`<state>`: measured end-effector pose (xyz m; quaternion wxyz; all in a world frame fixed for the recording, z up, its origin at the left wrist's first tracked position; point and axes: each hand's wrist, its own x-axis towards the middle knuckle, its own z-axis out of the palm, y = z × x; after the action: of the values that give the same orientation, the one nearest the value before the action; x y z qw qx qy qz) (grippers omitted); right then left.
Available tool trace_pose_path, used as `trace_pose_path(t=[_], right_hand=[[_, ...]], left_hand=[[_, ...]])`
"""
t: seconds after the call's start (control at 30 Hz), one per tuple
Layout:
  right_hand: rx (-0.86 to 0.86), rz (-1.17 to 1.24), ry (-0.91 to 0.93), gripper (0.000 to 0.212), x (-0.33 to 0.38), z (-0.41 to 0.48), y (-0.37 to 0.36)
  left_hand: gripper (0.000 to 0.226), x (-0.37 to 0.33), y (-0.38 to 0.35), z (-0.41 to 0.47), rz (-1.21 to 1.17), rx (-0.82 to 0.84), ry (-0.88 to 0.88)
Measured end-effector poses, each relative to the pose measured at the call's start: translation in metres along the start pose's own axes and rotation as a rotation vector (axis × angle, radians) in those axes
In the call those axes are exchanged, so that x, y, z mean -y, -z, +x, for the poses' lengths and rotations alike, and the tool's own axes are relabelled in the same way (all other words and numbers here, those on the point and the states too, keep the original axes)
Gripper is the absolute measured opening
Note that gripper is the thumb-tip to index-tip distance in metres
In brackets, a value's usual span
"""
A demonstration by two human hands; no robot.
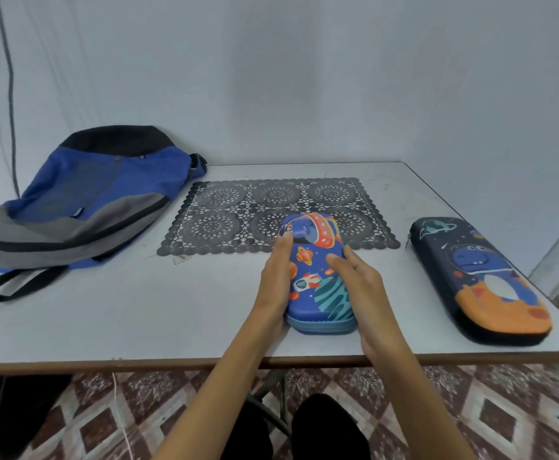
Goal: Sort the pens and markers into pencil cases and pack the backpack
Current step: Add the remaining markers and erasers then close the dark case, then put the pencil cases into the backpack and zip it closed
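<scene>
The counter (138, 320) shows no loose pens or markers, so I judge the sorting is finished and only the packing is left. The backpack (99, 200) lies flat at the far left, and nothing shows inside it. A lace mat (231, 207) lies in the middle. The dark pencil case (480, 280) rests closed at the right. The blue pencil case (317, 277), also closed, lies near the front edge, partly on the mat. Their contents are hidden. The left hand (276, 277) and right hand (361, 287) press on its two sides with straight fingers.
</scene>
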<state>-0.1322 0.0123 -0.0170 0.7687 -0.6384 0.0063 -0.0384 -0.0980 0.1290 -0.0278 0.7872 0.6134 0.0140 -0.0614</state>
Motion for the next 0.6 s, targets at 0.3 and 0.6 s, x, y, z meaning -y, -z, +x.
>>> trace_pose_path(t=[0.3, 0.6], right_hand=[[-0.114, -0.131, 0.061, 0.019, 0.019, -0.002, 0.062], [-0.233, -0.482, 0.133, 0.049, 0.022, -0.004, 0.093]], left_hand=[[0.076, 0.024, -0.068, 0.004, 0.031, -0.021, -0.045], [0.063, 0.041, -0.104, 0.003, 0.123, -0.003, -0.136]])
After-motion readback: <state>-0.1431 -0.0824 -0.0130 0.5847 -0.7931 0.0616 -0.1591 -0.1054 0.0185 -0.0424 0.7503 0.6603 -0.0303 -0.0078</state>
